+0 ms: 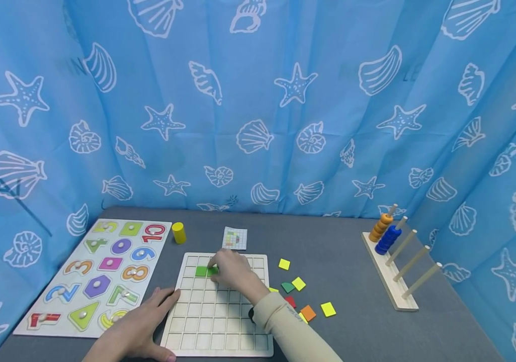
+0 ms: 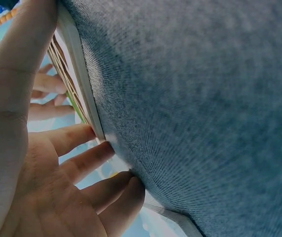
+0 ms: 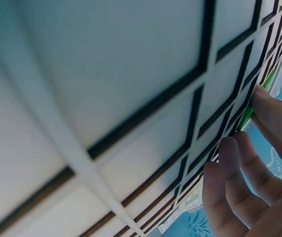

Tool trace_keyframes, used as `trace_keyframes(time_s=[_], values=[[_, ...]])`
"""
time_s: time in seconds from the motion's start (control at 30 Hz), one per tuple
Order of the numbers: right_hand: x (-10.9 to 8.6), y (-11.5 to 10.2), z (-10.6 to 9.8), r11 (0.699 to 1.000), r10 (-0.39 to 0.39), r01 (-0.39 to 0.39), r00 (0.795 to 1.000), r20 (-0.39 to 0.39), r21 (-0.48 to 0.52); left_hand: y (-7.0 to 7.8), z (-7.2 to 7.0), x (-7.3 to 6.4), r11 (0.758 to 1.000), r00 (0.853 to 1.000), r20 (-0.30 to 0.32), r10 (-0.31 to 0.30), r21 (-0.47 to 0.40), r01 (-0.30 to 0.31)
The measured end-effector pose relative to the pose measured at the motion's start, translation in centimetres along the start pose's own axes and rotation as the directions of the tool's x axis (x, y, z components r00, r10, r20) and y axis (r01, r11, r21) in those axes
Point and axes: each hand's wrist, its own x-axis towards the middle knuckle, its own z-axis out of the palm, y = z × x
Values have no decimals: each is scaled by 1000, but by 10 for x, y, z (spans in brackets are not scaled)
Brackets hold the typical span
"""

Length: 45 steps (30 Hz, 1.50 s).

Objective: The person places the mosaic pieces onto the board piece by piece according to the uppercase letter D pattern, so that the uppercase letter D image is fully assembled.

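Observation:
A pale wooden grid board [image 1: 199, 325] lies on the table. My left hand [image 1: 142, 319] rests along its left edge, fingers spread and nearly straight, thumb near the front corner. In the left wrist view its fingertips [image 2: 104, 148] touch the board's side and the table. Over the board's upper rows, my right hand [image 1: 233, 270] pinches a green tile [image 1: 213, 270], partly hidden by the fingers. Just left of it, a green square tile [image 1: 201, 271] sits in a cell. The right wrist view shows the thumb against the green tile [image 3: 247, 116] at the grid surface.
Right of the board lie loose yellow [image 1: 328, 309], orange [image 1: 308, 312], red and dark green tiles. A pattern card [image 1: 234, 238] and yellow cylinder [image 1: 178, 233] stand behind. At left is a number-and-shape puzzle [image 1: 69, 269]; at right, a peg stand [image 1: 387, 281] with orange and blue beads.

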Motion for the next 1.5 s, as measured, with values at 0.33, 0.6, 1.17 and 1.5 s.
trace_keyframes(time_s=[0.33,0.6,1.17,1.5], values=[[-7,2,-12,1000,22,-22,999,37,8,-1,3,1,1000,1000,-10,14,25,-14],[-13,16,-28,998,38,-39,999,12,40,-2,3,1,1000,1000,-6,9,27,-9],[-33,62,-49,985,130,-123,990,-53,120,-4,1,0,1000,1000,9,23,14,-23],[-51,99,-52,968,242,-234,966,-87,96,-3,2,1,1000,999,36,-19,-13,20]])
